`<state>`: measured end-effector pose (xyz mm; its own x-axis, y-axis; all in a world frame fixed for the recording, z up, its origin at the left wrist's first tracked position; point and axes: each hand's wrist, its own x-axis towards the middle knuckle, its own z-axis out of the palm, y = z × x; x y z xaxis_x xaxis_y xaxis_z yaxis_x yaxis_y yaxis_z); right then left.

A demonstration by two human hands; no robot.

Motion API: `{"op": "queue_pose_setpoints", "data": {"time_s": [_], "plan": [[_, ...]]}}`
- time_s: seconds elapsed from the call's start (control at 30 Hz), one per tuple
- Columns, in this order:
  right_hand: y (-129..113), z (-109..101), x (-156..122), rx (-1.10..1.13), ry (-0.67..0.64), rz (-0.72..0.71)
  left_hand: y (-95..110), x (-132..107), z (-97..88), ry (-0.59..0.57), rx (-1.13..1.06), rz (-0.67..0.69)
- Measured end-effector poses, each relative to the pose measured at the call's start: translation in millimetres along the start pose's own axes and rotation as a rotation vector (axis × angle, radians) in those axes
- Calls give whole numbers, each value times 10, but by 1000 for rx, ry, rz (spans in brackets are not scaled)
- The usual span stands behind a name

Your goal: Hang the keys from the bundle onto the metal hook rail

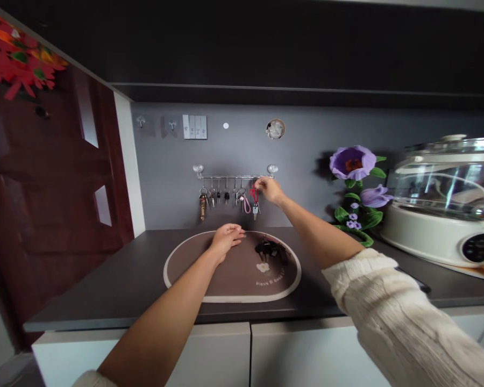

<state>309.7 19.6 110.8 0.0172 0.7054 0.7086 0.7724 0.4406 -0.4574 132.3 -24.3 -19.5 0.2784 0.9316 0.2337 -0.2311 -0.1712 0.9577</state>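
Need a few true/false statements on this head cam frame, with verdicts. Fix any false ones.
1. The right hand is up at the metal key rail, beside a red cord. True.
2. The left hand is gripping a bunch of keys. False: it rests on an oval brown mat, and the keys lie apart from it on that mat.
3. The purple artificial flowers are left of the rail. False: they are to its right.
4. A glass-lidded cooker sits on the dark counter, to the right of the mat. True.
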Motion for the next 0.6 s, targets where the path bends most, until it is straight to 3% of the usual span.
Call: {"op": "queue_pose_setpoints", "data": {"time_s": [0.33,0.6], "plan": [[-81,71,179,-315,83,58,1,-13,21,38,71,-4],[-21,132,178,-413,75,15,-13,3,13,30,68,-3]]}}
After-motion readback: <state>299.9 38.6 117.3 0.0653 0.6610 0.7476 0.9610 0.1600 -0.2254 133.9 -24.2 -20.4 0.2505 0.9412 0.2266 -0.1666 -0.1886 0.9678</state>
